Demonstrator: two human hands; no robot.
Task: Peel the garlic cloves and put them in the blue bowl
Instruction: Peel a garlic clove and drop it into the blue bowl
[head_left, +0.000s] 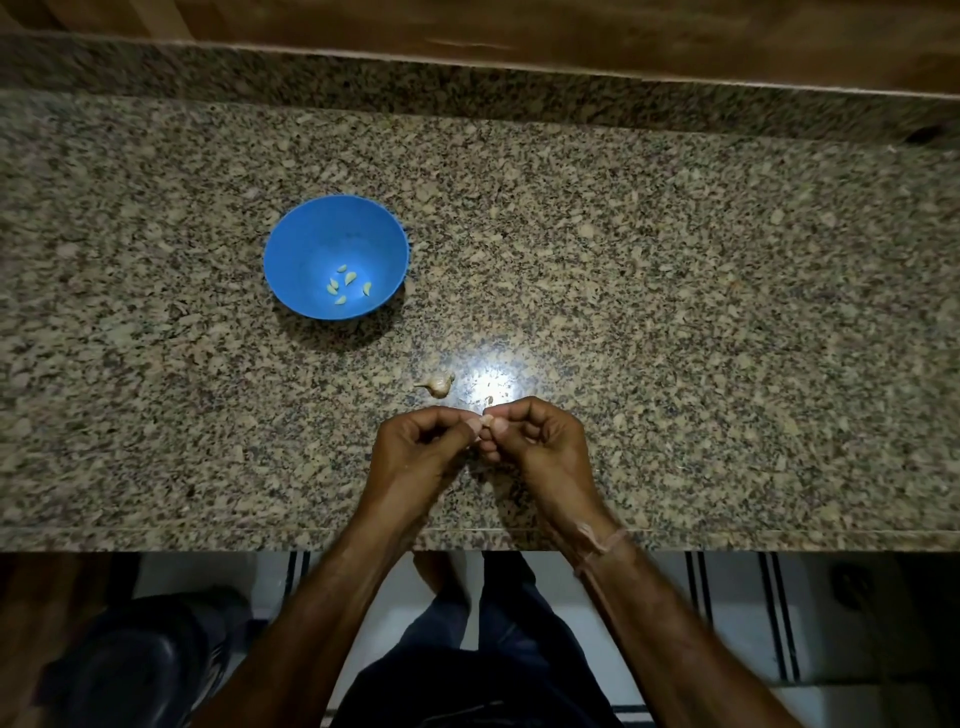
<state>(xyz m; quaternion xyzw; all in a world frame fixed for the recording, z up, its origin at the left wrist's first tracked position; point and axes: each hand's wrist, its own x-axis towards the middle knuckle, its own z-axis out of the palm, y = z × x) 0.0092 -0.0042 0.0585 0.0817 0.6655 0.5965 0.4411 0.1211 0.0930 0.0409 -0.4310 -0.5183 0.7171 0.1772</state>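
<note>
Garlic clove (486, 420) is pinched between the fingers (500, 427) of your left hand (421, 447) and right hand (540, 441), well apart from the blue bowl (322, 234). Five peeled cloves (345, 285) lie inside the bowl. Bulb remnant (440, 385) lies between bowl and hands. Risk: squeeze too hard and the clove likely pops out onto the worktop (675, 312).

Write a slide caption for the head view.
Left hand and right hand pinch a garlic clove over the counter; peeled cloves lie in the blue bowl.
</note>
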